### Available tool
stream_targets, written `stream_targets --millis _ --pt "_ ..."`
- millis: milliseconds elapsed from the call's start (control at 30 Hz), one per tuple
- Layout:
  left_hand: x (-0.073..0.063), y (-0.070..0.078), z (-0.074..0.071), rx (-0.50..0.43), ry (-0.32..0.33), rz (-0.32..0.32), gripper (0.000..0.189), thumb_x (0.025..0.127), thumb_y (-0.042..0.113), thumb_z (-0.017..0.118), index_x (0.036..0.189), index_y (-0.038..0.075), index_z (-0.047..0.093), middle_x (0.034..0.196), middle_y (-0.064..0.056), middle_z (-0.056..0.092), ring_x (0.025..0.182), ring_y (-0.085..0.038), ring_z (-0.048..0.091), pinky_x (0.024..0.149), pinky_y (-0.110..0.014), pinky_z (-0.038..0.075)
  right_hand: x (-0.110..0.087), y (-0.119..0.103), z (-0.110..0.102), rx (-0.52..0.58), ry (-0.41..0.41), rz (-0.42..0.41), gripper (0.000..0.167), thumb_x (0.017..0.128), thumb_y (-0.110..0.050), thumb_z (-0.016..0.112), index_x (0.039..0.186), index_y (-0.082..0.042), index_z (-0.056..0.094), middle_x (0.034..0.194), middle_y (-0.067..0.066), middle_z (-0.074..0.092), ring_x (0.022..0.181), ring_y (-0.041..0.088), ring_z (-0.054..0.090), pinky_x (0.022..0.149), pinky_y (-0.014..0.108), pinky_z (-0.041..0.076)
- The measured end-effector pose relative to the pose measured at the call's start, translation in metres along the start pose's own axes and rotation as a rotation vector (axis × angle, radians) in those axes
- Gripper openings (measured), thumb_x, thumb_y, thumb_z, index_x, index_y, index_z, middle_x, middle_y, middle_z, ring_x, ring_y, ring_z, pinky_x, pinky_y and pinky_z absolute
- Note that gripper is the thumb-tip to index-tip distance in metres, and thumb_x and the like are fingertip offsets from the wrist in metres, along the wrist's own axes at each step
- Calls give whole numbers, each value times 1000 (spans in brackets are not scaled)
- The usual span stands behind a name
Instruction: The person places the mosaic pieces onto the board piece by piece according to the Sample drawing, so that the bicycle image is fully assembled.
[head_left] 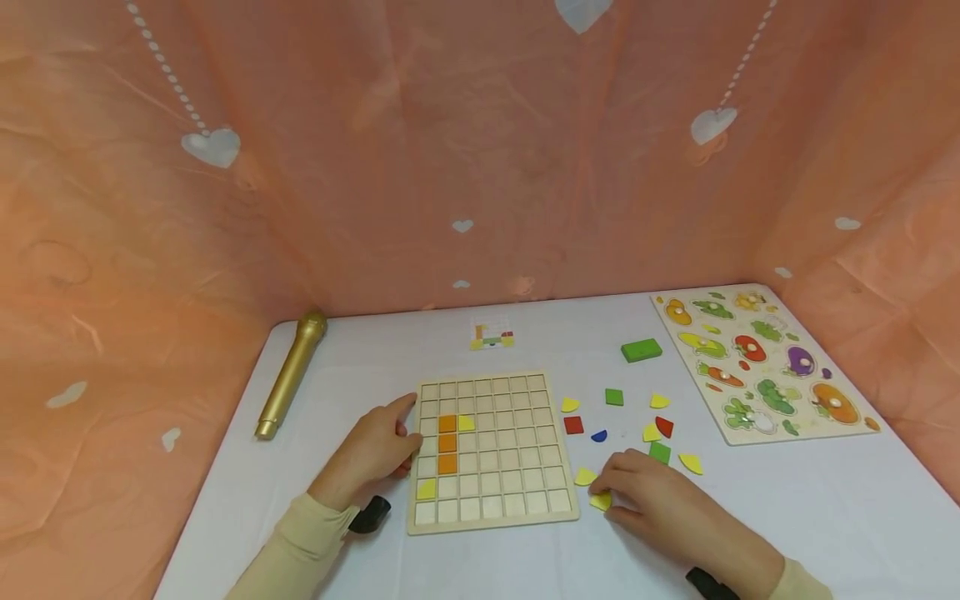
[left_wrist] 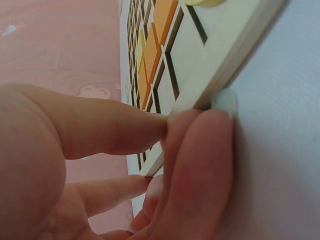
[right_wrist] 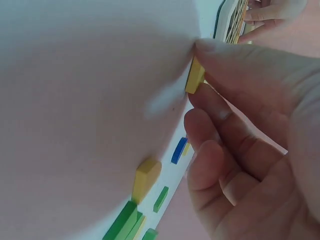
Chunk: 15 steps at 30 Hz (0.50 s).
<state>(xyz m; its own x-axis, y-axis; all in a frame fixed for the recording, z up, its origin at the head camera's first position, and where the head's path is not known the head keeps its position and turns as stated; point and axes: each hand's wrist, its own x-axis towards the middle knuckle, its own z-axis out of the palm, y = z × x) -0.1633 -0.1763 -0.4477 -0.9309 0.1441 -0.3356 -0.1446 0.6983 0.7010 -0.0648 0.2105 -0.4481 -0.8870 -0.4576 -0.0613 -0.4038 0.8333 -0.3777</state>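
A wooden grid board [head_left: 495,527] lies on the white table. Three orange squares [head_left: 447,443] form a column in it, with a yellow piece [head_left: 466,422] beside the top one and another yellow piece [head_left: 426,489] lower left. My left hand [head_left: 375,446] holds the board's left edge; in the left wrist view the thumb [left_wrist: 120,127] touches the rim and curled fingers lie against its side. Right of the board, my right hand [head_left: 660,504] pinches a yellow quarter-circle piece [right_wrist: 195,75] between thumb and fingertips, low over the table. Another yellow piece [head_left: 585,477] lies just beyond it.
Around my right hand lie loose red [head_left: 573,425], green [head_left: 614,397], blue [head_left: 599,436] and yellow pieces [head_left: 691,463]. Behind are a pattern card [head_left: 492,335] and a green block [head_left: 641,350]. A vegetable puzzle [head_left: 716,398] lies right, a gold microphone [head_left: 291,379] left.
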Motion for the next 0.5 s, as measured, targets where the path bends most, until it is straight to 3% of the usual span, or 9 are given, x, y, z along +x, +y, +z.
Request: stream_targets --millis 500 --pt "-2 2 1 14 19 4 74 98 9 71 165 6 42 86 -9 59 61 -19 63 57 -30 54 3 -5 2 -18 -7 16 22 88 -24 90 107 -29 82 107 -21 66 104 4 64 92 34 62"
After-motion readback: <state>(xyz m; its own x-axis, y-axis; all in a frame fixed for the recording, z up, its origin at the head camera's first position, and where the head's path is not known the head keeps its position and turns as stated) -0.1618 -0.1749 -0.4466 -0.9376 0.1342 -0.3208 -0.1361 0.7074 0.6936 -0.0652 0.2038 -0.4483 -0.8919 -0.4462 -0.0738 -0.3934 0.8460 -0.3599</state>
